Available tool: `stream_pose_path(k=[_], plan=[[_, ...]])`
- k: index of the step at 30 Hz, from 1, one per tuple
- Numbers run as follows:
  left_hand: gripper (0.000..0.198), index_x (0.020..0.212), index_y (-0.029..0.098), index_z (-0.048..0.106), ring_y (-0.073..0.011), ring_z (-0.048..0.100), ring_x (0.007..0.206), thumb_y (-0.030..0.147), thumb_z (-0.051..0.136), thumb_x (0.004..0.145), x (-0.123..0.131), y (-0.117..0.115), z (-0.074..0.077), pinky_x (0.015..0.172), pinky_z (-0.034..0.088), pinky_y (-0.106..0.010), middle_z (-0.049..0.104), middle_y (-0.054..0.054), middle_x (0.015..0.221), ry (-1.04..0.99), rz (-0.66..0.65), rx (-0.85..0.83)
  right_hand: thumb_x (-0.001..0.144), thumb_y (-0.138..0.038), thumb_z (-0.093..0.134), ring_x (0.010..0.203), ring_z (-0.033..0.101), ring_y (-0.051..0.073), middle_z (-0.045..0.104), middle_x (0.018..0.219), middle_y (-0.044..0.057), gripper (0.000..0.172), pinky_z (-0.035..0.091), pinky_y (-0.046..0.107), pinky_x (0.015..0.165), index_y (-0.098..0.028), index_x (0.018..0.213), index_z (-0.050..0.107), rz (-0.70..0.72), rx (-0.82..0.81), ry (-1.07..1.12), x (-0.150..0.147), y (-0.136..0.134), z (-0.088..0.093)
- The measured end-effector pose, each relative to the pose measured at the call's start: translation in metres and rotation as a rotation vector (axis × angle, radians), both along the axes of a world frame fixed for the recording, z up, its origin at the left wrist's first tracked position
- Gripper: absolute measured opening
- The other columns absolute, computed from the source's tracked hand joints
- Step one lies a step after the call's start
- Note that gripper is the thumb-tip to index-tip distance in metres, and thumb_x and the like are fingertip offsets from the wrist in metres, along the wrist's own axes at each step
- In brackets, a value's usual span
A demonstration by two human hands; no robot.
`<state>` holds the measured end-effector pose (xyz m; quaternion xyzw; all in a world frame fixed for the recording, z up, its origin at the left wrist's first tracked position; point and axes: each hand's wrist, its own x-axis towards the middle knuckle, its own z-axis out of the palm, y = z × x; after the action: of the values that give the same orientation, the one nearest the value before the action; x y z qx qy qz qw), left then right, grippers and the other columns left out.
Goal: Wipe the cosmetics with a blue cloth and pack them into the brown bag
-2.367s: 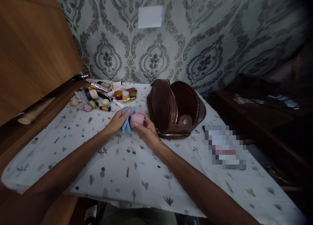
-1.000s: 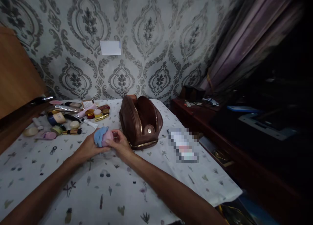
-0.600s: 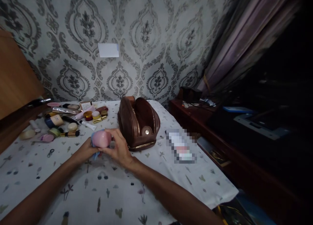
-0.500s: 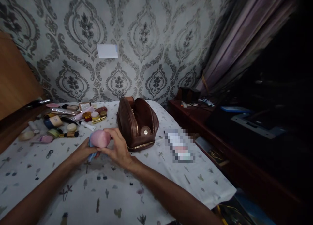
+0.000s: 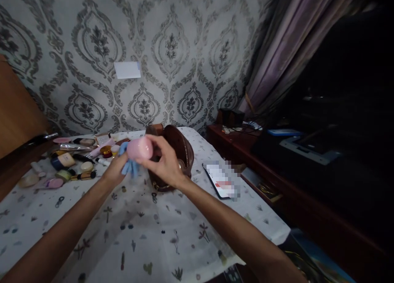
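My right hand (image 5: 168,162) is closed round a small round pink container (image 5: 140,148), held up above the table. My left hand (image 5: 115,170) grips a blue cloth (image 5: 127,163) pressed against the container's left side. Right behind both hands stands an unzipped brown leather pouch (image 5: 181,145), partly hidden by my right hand.
A cloth with small prints (image 5: 147,229) covers the table. Several cosmetics, jars and tubes (image 5: 69,162) lie at its far left. A phone (image 5: 220,178) lies right of the pouch. A dark wooden sideboard (image 5: 277,159) stands to the right, a wooden board (image 5: 18,110) at left.
Both hands have lifted the pink container and blue cloth off the table, up in front of the pouch. The view has swung to the right.
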<state>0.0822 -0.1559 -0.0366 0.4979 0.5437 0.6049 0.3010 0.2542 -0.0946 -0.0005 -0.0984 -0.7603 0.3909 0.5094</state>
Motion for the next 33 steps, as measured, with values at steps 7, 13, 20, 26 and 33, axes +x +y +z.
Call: stream_pose_path(k=[7, 13, 20, 26, 33], plan=[[0.037, 0.116, 0.018, 0.061, -0.0316, 0.046, 0.134, 0.026, 0.059, 0.08, 0.03, 0.02, 0.032, 0.112, 0.039, -0.049, 0.057, -0.013, 0.139, 1.086, -0.122, 0.325, 0.075, -0.045, 0.074, 0.092, 0.064, 0.019, 0.068, 0.103, 0.005, 0.049, 0.053, 0.033, 0.084, -0.019, 0.114, 0.059, -0.078, -0.249, 0.044, 0.021, 0.068, 0.005], [0.043, 0.127, 0.02, 0.055, -0.0298, 0.049, 0.133, 0.02, 0.056, 0.084, 0.027, 0.009, 0.024, 0.109, 0.043, -0.047, 0.059, -0.011, 0.138, 1.125, -0.141, 0.336, 0.077, -0.03, 0.075, 0.108, 0.062, 0.025, 0.063, 0.119, 0.013, 0.051, 0.048, 0.039, 0.095, -0.012, 0.122, 0.057, -0.428, 0.094, -0.618, 0.028, 0.088, 0.01], [0.032, 0.119, 0.019, 0.055, -0.0289, 0.043, 0.138, 0.017, 0.053, 0.087, 0.029, 0.001, 0.001, 0.112, 0.038, -0.049, 0.056, -0.014, 0.14, 0.974, -0.054, 0.42, 0.088, -0.013, 0.06, 0.113, 0.065, 0.029, 0.063, 0.125, 0.019, 0.031, 0.05, 0.033, 0.09, -0.011, 0.118, 0.064, -0.382, 0.184, -1.174, -0.001, 0.081, 0.016], [0.031, 0.117, 0.02, 0.055, -0.0295, 0.041, 0.14, 0.016, 0.053, 0.086, 0.03, 0.001, -0.006, 0.113, 0.037, -0.051, 0.055, -0.013, 0.141, 0.922, -0.034, 0.43, 0.093, -0.032, 0.063, 0.107, 0.066, 0.025, 0.067, 0.117, 0.012, 0.029, 0.054, 0.036, 0.087, -0.013, 0.115, 0.065, -0.402, 0.017, -1.29, -0.026, 0.104, -0.003], [0.026, 0.112, 0.021, 0.055, -0.0296, 0.041, 0.14, 0.017, 0.054, 0.087, 0.029, 0.003, -0.01, 0.113, 0.036, -0.053, 0.055, -0.013, 0.141, 0.89, -0.042, 0.447, 0.093, -0.034, 0.064, 0.108, 0.063, 0.024, 0.061, 0.124, 0.009, 0.036, 0.055, 0.041, 0.088, -0.018, 0.124, 0.059, -0.422, -0.07, -1.339, -0.035, 0.112, -0.013]])
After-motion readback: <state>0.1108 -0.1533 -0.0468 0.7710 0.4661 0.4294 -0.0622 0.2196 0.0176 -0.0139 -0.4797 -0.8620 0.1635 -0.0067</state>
